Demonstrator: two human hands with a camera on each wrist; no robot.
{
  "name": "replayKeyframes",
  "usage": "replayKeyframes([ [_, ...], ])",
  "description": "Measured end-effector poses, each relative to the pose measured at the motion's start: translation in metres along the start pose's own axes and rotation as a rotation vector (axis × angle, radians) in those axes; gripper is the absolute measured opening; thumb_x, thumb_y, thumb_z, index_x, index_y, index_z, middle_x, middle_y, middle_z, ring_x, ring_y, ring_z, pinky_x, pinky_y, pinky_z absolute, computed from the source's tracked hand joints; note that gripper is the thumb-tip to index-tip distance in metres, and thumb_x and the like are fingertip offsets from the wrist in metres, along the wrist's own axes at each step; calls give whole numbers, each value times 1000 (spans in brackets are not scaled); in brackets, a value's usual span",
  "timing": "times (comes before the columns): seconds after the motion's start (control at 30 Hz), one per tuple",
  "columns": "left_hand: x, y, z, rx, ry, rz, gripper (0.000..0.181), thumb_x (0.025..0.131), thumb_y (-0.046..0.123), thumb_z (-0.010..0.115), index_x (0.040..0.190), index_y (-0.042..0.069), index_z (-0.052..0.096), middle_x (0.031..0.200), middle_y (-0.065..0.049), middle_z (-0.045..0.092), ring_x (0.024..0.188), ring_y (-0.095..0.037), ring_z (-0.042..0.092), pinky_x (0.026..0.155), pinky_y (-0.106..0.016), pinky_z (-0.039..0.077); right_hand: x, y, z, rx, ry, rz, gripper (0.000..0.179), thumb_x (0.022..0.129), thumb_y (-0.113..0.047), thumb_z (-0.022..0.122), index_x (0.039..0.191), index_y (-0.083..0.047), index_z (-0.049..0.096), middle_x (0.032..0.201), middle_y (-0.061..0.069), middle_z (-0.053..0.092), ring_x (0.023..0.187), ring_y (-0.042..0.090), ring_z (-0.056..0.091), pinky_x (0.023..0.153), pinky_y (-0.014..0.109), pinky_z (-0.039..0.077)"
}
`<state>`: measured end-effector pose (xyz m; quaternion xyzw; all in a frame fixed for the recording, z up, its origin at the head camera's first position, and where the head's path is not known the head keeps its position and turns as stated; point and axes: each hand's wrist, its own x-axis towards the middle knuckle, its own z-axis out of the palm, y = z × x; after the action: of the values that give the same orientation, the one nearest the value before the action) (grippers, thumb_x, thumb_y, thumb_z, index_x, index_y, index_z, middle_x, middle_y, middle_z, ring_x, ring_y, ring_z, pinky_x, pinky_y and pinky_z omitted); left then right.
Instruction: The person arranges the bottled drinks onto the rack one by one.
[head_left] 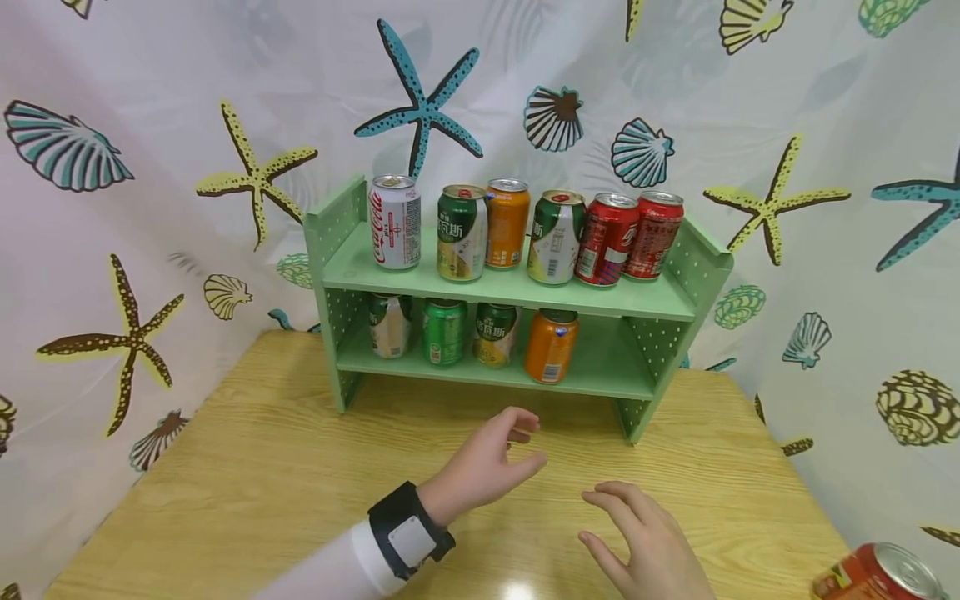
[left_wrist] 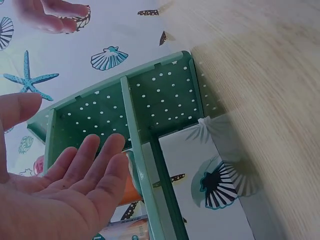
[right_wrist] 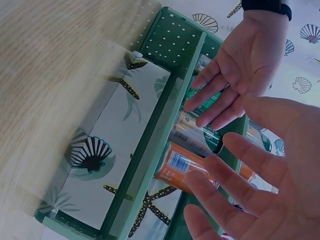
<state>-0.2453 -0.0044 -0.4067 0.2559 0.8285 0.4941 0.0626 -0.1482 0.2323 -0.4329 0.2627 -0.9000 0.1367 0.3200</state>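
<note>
My left hand [head_left: 483, 462], with a black strap on its wrist, hovers over the table before a green two-tier shelf [head_left: 333, 250]. To its right is my right hand [head_left: 648, 542]. Both hold nothing, fingers spread and slightly bent, the palms roughly facing. On the upper tier stand a white Coca-Cola can [head_left: 396, 223], two green-and-white cans [head_left: 461, 237], an orange can [head_left: 508, 227] and two red cans [head_left: 606, 242]. Below are a green can [head_left: 444, 333], two green-and-white cans [head_left: 495, 337] and an orange can [head_left: 551, 348], the one nearest the left hand.
A red can [head_left: 877, 575] is at the lower right corner, partly cut off. The wooden table [head_left: 225, 467] extends before the shelf. A patterned cloth [head_left: 262, 50] with starfish and shells hangs behind and at both sides.
</note>
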Motion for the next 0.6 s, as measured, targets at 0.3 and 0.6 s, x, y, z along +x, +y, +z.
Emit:
replayKeyframes([
  [0.3,-16,-5,2,16,-65,4,44,98,31,72,134,10,58,132,-5,64,123,-26,63,102,-45,53,-1,0,1,20,20,-14,53,104,-58,46,116,-14,73,115,-1,68,95,18,69,75,39,60],
  [0.6,-31,-9,2,25,-86,31,37,98,33,72,130,17,62,129,0,65,121,-22,63,100,-45,53,-2,3,-1,13,23,-14,42,100,-52,63,117,-14,73,115,0,69,95,18,69,75,38,60],
])
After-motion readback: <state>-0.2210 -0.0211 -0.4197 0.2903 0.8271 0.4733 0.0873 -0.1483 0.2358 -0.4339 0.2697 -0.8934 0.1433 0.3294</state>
